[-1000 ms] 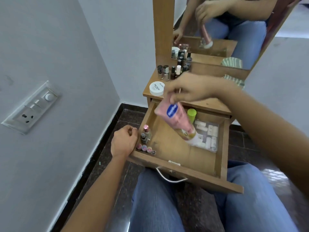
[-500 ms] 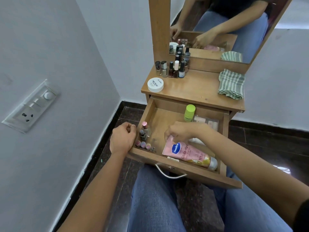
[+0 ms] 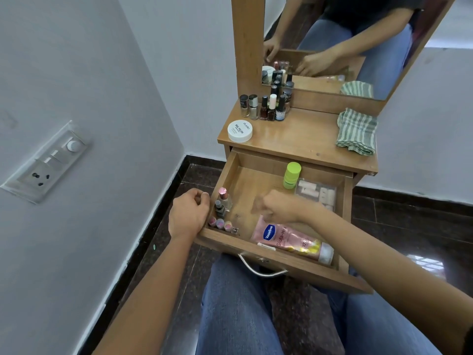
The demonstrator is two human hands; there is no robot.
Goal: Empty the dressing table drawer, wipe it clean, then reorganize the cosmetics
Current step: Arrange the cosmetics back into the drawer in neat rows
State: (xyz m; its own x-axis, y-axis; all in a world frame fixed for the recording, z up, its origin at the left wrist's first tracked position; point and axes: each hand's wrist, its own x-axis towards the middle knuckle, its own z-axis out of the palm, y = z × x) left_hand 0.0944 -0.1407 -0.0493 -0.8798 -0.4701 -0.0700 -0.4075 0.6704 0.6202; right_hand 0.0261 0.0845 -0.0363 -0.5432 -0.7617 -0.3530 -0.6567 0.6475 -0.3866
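The wooden drawer stands pulled out over my lap. A pink Vaseline tube lies flat along its front wall. My right hand hovers just above the tube, blurred, fingers curled with nothing in them. My left hand grips the drawer's left wall. Small lipsticks and little bottles sit in the drawer's left front corner. A green-capped bottle stands at the back, beside a clear box of pale items.
On the dressing table top stand several nail polish bottles, a white round jar and a folded green striped cloth. A mirror rises behind. A wall with a socket panel is close on the left.
My right hand brought the pink tube down from above the drawer, laid it along the front wall, then let go and lifted off. My left hand stayed on the drawer's side.
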